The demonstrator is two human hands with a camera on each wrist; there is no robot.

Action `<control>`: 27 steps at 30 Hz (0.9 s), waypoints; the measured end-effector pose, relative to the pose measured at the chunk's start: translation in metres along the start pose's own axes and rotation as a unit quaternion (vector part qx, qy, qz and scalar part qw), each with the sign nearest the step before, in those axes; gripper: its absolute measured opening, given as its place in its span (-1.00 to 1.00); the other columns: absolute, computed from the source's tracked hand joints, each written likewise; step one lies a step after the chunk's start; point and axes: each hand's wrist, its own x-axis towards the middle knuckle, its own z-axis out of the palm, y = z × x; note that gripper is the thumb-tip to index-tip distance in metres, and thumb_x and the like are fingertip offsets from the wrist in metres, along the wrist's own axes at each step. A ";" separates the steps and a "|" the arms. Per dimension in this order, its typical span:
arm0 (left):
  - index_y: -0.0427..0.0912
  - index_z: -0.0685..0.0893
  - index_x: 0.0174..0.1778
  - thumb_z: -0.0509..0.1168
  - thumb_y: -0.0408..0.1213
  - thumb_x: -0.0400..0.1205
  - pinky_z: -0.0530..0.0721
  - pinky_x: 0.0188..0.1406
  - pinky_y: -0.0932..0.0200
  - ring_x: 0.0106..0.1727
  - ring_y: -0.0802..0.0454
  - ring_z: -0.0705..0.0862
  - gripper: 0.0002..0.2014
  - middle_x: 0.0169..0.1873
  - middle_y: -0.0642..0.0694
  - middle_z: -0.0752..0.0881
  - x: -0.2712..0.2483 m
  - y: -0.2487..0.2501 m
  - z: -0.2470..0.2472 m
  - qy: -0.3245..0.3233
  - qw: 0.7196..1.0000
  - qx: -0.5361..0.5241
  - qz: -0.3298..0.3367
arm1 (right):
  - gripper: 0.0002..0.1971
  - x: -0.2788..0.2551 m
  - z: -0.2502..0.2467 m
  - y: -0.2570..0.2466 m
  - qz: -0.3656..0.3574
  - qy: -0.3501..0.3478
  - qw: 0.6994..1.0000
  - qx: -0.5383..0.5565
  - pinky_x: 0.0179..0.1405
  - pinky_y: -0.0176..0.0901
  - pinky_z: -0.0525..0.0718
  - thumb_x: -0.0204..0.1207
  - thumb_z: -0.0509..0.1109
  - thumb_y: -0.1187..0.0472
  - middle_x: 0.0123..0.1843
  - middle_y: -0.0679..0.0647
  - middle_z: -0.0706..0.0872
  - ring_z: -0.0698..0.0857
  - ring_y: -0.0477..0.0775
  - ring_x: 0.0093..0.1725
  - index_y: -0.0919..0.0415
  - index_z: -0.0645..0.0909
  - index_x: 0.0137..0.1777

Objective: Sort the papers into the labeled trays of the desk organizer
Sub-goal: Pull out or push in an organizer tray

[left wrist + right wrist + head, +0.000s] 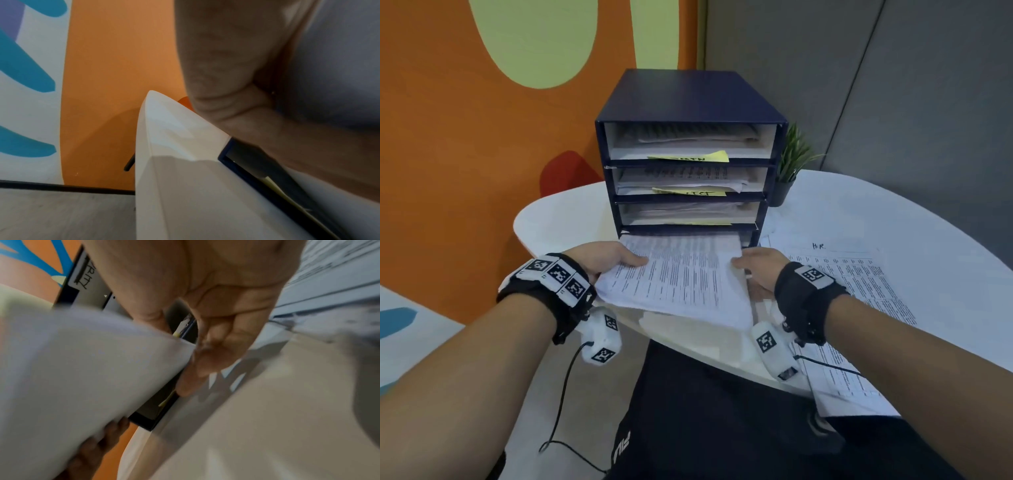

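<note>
A dark blue desk organizer point(688, 99) with several stacked trays and yellow sticky labels point(690, 157) stands on the white table point(558, 219). I hold a stack of printed papers point(681, 277) level in front of it, its far edge at the mouth of the bottom tray. My left hand point(626, 260) grips the stack's left edge, thumb on top. My right hand point(746, 263) grips the right edge the same way. In the right wrist view the stack point(82, 361) fills the left, with my right fingers point(205, 369) at its edge. The upper trays hold papers.
Loose printed sheets point(859, 274) lie on the table to the right of the organizer, one point(842, 387) hanging over the near edge. A small potted plant point(791, 164) stands behind the organizer's right corner. An orange wall is on the left.
</note>
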 end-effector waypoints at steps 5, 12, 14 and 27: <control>-0.34 0.74 -0.07 0.23 -0.19 0.76 0.73 -0.36 0.17 -0.44 0.01 0.80 -0.70 -0.33 -0.19 0.83 0.014 0.004 0.003 0.062 0.996 -0.022 0.053 | -0.79 -0.021 -0.004 0.017 0.044 -0.093 0.993 -0.057 -0.58 -0.34 0.56 0.55 0.45 0.20 -0.12 0.20 0.81 0.74 0.03 -0.40 0.29 0.61 0.11; -0.24 0.70 0.08 0.39 -0.22 0.65 0.74 -0.58 0.27 -0.40 0.07 0.81 -0.82 -0.24 -0.18 0.84 0.014 0.007 0.025 0.067 0.984 -0.135 0.091 | -0.47 -0.005 -0.010 0.009 0.013 0.039 0.995 0.095 -0.70 -0.35 0.54 0.58 0.39 0.36 0.20 0.36 0.70 0.70 -0.08 -0.59 0.33 0.29 0.51; -0.24 0.69 0.02 0.38 -0.28 0.67 0.72 -0.60 0.34 -0.49 0.15 0.78 -0.89 -0.27 -0.17 0.85 0.011 0.006 0.025 0.060 0.986 -0.138 0.073 | -0.42 0.004 -0.006 0.003 0.006 0.053 0.989 0.137 -0.66 -0.33 0.62 0.59 0.37 0.41 0.28 0.40 0.65 0.73 -0.05 -0.60 0.33 0.24 0.57; -0.50 0.68 0.13 0.34 -0.55 0.65 0.79 -0.27 0.31 -0.15 0.02 0.86 -0.83 -0.04 -0.30 0.84 0.014 0.005 0.032 0.130 0.938 -0.274 0.170 | -0.69 0.039 0.008 -0.013 0.008 0.089 0.980 0.179 -0.33 -0.27 0.77 0.51 0.44 0.41 0.02 0.32 0.79 0.80 0.04 -0.20 0.45 0.57 0.24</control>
